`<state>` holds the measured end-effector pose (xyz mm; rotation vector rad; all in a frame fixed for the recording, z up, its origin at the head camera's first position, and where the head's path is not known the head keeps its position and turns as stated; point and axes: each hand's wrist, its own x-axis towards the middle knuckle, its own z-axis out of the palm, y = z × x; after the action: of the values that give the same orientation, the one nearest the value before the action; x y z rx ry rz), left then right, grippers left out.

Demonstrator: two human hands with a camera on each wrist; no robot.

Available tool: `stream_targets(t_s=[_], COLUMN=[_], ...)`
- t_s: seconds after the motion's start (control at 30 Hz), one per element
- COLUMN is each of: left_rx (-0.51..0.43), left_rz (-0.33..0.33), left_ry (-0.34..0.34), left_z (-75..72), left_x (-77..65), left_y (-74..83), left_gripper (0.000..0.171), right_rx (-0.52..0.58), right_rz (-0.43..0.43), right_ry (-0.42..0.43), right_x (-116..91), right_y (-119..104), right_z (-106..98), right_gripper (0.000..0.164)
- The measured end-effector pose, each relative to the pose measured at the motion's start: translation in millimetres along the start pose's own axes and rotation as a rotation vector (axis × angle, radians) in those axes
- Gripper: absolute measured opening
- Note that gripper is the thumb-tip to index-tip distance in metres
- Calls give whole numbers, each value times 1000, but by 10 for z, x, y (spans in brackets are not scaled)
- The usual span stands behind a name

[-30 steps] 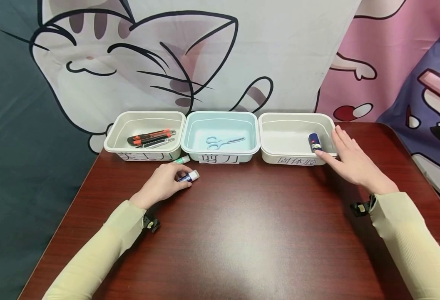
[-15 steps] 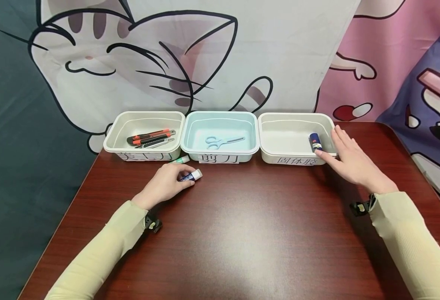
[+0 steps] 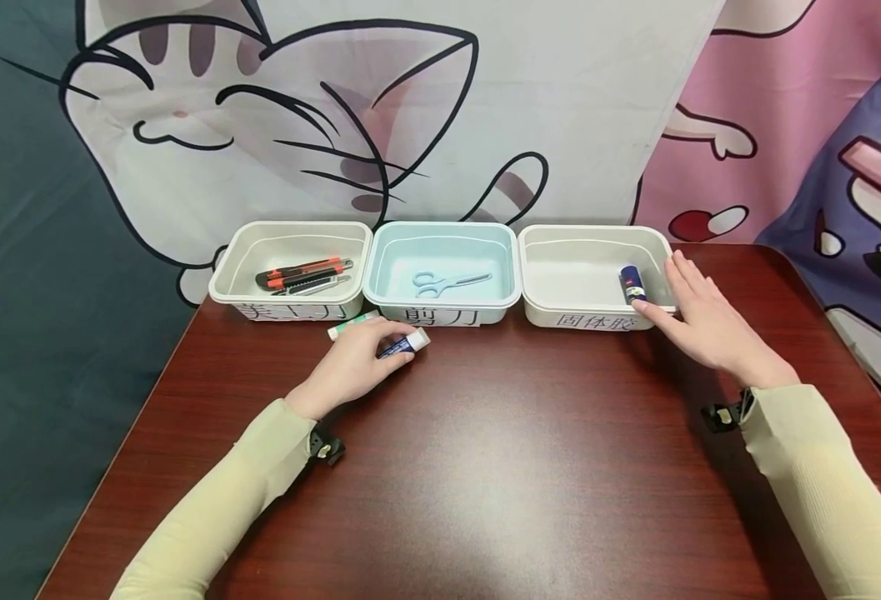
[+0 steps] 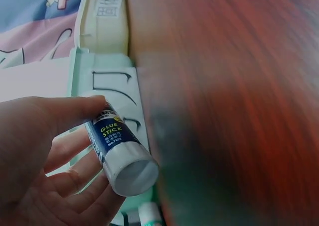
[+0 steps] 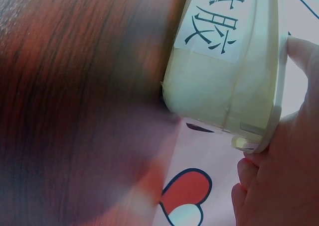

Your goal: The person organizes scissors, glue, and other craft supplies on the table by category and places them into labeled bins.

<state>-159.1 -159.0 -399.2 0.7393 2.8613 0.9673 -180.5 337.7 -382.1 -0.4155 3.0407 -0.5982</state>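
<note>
My left hand [image 3: 350, 364] pinches a blue glue stick [image 4: 117, 131] with a whitish end, in front of the light blue bin [image 3: 443, 307]. Its "GLUE STICK" label shows in the left wrist view. Behind that hand, a green and white tube [image 3: 341, 329] lies on the table by the bins, partly hidden. My right hand [image 3: 718, 329] rests against the right corner of the right-hand cream bin [image 3: 560, 313], fingers extended along its side and thumb over the front rim. Inside that bin is another dark blue glue stick [image 3: 633, 283].
Three labelled bins stand side by side along the back of the brown table [image 3: 485, 467]. Several utility knives [image 3: 305, 275] lie in the left cream bin [image 3: 241, 283]. Light blue scissors [image 3: 448, 284] lie in the middle one. A printed cloth [image 3: 560, 100] hangs behind.
My left hand has moved to the right and slightly away from me with the glue stick, uncovering more of the green and white tube. My right hand has stayed at the bin.
</note>
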Motion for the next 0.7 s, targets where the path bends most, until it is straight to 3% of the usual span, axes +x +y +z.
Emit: stream_targets(t_s=[0.7], left_rx=[-169], left_rz=[124], left_ry=[83], left_z=[214], left_x=[317], left_y=[389], left_gripper=[32], right_rx=[-2], right_rz=[-1], right_ry=[-3], right_x=[-5], right_y=[-17], right_z=[-7], right_gripper=[90])
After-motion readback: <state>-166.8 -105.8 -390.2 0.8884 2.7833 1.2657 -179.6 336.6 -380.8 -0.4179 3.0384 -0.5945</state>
